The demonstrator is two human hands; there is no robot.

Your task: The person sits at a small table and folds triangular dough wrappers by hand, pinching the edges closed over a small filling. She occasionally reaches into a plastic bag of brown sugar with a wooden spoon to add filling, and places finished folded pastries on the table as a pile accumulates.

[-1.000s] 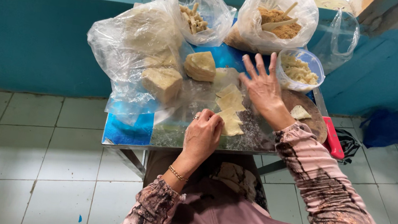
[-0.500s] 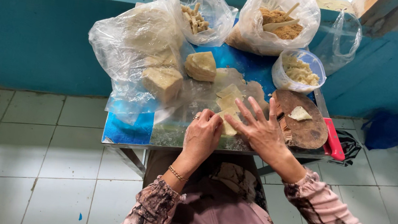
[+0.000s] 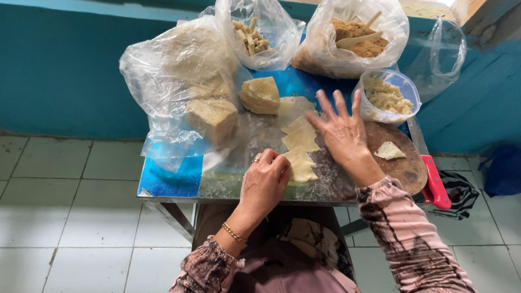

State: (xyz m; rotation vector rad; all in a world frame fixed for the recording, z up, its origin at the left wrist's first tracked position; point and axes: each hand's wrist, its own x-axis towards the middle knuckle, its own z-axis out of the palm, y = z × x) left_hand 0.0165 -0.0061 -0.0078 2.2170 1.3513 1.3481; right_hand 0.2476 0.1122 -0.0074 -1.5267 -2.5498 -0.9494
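Dough wrappers mid-table; left hand fingers curled at lowest wrapper, right hand fingers spread flat.

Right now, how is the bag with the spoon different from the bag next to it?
The bag with the spoon holds brown crumbly stuff and a wooden spoon; the bag next to it holds pale little chunks and no spoon. The spoon bag looks wider and fuller; the other is narrower. Both are clear plastic, open on top, standing at the table's far edge.
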